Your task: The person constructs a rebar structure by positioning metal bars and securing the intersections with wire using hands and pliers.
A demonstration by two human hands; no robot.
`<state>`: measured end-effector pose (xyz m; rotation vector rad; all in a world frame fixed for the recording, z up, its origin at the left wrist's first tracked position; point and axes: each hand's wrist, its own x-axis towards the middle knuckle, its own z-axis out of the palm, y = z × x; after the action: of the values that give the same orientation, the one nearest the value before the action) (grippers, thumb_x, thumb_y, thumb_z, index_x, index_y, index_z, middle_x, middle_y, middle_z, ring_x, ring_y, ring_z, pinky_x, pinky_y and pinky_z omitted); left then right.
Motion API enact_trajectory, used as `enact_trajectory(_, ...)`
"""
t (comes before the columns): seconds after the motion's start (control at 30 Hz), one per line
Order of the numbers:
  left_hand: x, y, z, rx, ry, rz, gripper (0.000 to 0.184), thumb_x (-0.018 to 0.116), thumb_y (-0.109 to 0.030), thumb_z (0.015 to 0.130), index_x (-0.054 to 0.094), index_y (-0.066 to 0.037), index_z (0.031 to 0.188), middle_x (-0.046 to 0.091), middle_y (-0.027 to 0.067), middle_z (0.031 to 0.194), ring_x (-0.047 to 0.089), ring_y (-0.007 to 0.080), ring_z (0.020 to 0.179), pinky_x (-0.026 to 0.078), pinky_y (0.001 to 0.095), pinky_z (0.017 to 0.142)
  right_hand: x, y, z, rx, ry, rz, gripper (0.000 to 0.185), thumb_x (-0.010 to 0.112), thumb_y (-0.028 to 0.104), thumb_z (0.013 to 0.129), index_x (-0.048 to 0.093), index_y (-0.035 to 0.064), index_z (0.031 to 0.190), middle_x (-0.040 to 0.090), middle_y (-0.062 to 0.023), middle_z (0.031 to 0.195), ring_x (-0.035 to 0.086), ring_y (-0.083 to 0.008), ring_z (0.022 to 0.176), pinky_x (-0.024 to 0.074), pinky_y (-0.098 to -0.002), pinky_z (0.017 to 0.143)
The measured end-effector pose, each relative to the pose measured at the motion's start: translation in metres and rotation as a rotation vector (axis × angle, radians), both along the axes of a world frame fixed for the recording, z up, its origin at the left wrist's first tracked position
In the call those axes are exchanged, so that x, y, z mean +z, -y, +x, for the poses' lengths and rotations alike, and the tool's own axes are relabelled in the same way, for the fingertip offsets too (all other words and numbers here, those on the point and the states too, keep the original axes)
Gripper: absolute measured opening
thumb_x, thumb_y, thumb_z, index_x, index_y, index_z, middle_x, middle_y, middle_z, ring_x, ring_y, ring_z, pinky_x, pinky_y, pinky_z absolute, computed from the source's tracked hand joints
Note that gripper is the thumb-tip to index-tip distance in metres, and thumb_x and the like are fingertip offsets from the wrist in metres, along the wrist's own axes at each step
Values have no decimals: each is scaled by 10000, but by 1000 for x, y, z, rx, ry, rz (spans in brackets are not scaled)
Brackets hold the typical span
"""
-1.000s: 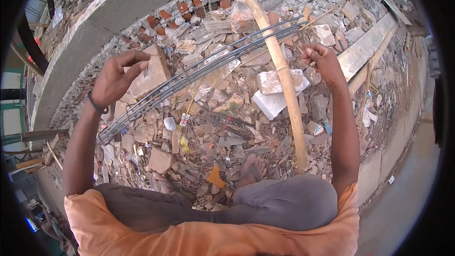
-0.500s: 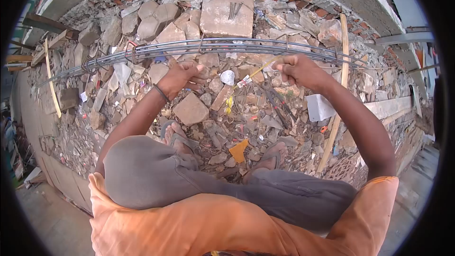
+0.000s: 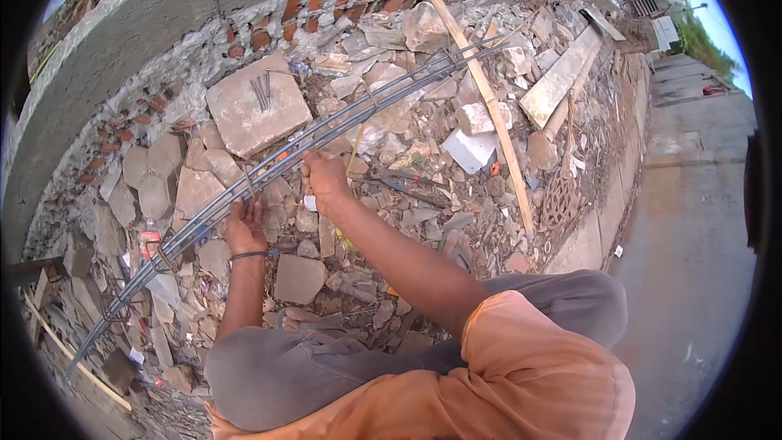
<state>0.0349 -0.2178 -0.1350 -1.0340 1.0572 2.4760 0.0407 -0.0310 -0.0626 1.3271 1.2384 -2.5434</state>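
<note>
A bundle of long steel rebars (image 3: 303, 147) with square wire stirrups runs diagonally over the rubble. My left hand (image 3: 246, 226) is at the near side of the bars, its fingers closed at the lower end of a stirrup (image 3: 248, 178). My right hand (image 3: 327, 179) is curled right beside the bars, further along to the right; what its fingers hold, if anything, is hidden. A thin yellow strip (image 3: 356, 151) shows just past the right hand. Dark-handled cutters (image 3: 411, 186) lie on the rubble to its right.
A square stone slab (image 3: 259, 106) carrying several short metal rods stands beyond the bars. A wooden strip (image 3: 489, 102) crosses the bars' right end. Broken brick and stone cover the ground up to a concrete wall (image 3: 163, 12). A paved lane (image 3: 684, 220) lies at right.
The view has turned to the right. Both hands, apart and short of the bars before, are now closer together and at the bars. My right hand has come away from the yellow strip's end.
</note>
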Motion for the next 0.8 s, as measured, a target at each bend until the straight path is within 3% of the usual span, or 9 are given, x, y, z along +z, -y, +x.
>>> enact_trajectory(0.1, -5, 2, -1, -37, -14, 12, 281, 660, -184, 913, 575, -33, 1134, 594, 94, 1136, 570, 248, 1081, 508, 342, 884, 11, 12, -4, 22, 44, 85, 56, 546, 144, 961, 547, 89, 974, 485, 33, 644, 410, -79, 463, 318, -244, 396)
enact_trajectory(0.2, -5, 0, 2, -13, -46, 27, 234, 637, -139, 924, 577, -33, 1123, 599, 82, 1102, 581, 252, 1052, 495, 365, 897, 7, 22, -8, -96, -14, -33, 59, 537, 156, 955, 556, 116, 916, 499, 18, 647, 416, -81, 469, 339, -261, 410)
enact_trajectory(0.3, -3, 0, 0, 14, -100, -2, 169, 600, -57, 922, 597, -20, 1088, 666, 86, 984, 655, 216, 874, 554, 330, 759, -1, 26, -2, -154, -200, -293, 36, 527, 135, 955, 532, 138, 919, 494, 23, 688, 435, -96, 520, 369, -288, 475)
enact_trajectory(0.5, 2, -2, -4, 6, -88, 31, 154, 596, -36, 911, 601, -9, 1062, 666, 93, 985, 658, 218, 864, 559, 330, 750, -2, 28, 0, -150, -413, -561, 45, 529, 112, 951, 514, 154, 941, 468, 21, 699, 437, -111, 562, 359, -278, 513)
enact_trajectory(0.67, -5, 3, -2, 19, -98, 80, 179, 604, -38, 898, 602, -24, 1076, 665, 89, 1004, 647, 230, 911, 541, 383, 836, 2, 9, 4, 3, -288, -440, 59, 547, 114, 943, 509, 157, 954, 488, 15, 710, 446, -120, 571, 363, -286, 522)
enact_trajectory(0.8, -2, 5, -1, 0, -112, 160, 112, 631, -48, 883, 593, -42, 988, 639, 65, 1010, 613, 217, 963, 528, 373, 890, -5, -5, 7, 99, -230, -332, 59, 540, 113, 950, 526, 131, 1004, 514, -1, 719, 452, -129, 570, 365, -302, 521)
